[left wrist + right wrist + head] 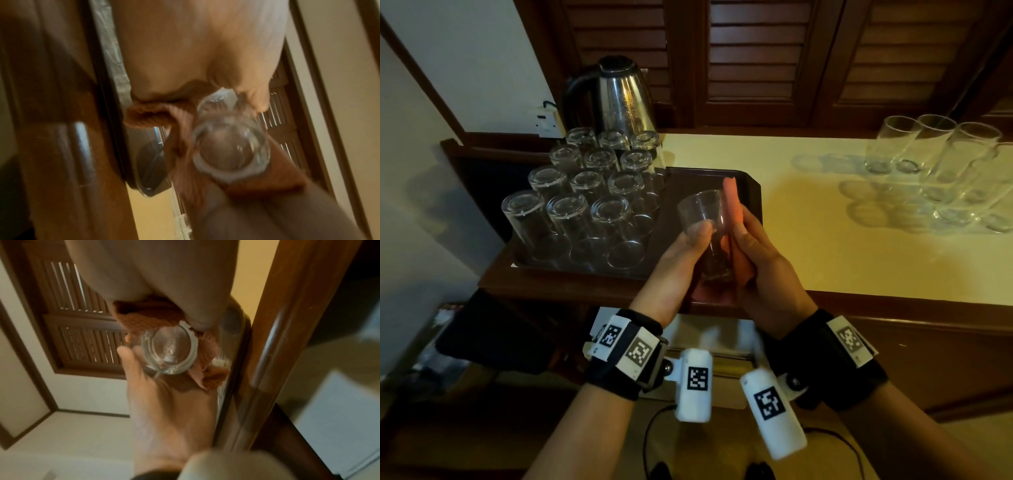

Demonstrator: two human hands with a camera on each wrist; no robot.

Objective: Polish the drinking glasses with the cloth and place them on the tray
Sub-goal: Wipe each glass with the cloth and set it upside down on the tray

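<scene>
A clear drinking glass is held tilted over the near right part of the dark tray, its mouth pointing away. My left hand grips its side, thumb on the wall. My right hand holds an orange cloth pressed against the glass's right side. The wrist views show the glass base with the cloth wrapped beside it. Several upturned glasses stand in rows on the tray's left half.
A steel kettle stands behind the tray by a wall socket. Several upright glasses are grouped at the far right of the cream counter. Louvred wooden doors rise behind. The counter's wooden edge runs below my hands.
</scene>
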